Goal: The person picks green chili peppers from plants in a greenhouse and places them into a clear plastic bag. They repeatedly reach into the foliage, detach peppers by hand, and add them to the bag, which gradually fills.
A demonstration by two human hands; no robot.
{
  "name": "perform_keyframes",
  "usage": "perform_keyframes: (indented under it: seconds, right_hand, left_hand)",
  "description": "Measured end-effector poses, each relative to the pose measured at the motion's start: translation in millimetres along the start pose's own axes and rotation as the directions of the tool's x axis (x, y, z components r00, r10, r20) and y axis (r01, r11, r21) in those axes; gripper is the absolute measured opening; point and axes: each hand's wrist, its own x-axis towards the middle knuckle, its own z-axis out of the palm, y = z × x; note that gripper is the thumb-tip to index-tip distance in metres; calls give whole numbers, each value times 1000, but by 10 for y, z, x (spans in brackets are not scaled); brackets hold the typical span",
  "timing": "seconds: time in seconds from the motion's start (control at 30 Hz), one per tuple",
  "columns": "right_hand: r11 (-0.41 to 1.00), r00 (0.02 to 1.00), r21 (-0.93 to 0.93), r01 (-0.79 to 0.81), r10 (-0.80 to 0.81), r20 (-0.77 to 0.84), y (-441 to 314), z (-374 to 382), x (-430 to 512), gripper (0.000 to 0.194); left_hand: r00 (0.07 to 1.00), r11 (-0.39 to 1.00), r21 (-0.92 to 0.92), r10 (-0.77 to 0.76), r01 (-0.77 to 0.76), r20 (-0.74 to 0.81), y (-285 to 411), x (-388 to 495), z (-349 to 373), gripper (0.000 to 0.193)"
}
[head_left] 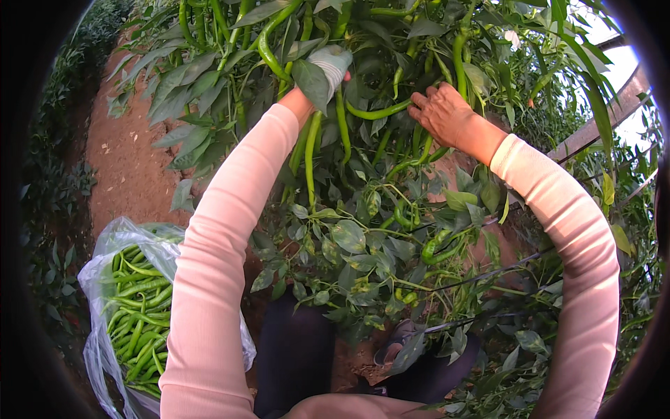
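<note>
My left hand [333,62], in a pale knitted glove, reaches into the upper pepper plant. A leaf [312,83] covers part of its wrist, and its fingers are mostly hidden, so I cannot tell what they hold. Further right, my bare right hand [440,112] has its fingers closed at one end of a long green chili pepper [379,112], which curves out to the left. Below my left wrist hang more long peppers, one of them a straight pepper [311,160]. Another pepper [342,125] dangles between my two hands.
A clear plastic bag [97,293] full of picked green peppers [141,314] stands at lower left on the reddish soil [133,173]. Thin dark lines [487,272] cross the lower plants at right. A metal pole [602,125] slants behind my right arm. My legs [296,345] are below.
</note>
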Motion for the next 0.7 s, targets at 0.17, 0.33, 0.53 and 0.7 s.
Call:
perform_keyframes:
  seconds: [0.17, 0.33, 0.53, 0.7]
  right_hand:
    - [1000, 999, -6, 13, -13, -35, -9, -34, 40, 29]
    - [1000, 999, -20, 20, -19, 36, -15, -62, 49, 28]
    - [999, 997, -38, -34, 32, -70, -10, 14, 76, 60]
    - [992, 952, -120, 49, -10, 305, 26, 87, 98, 47]
  left_hand:
    - [988, 989, 39, -146, 145, 40, 31, 46, -20, 28]
    - [989, 990, -64, -117, 122, 87, -111, -198, 35, 18]
    - [868, 919, 250, -377, 306, 323, -520, -899, 518, 48]
    - [818, 917, 297, -377, 265, 435, -834, -1155, 734, 29]
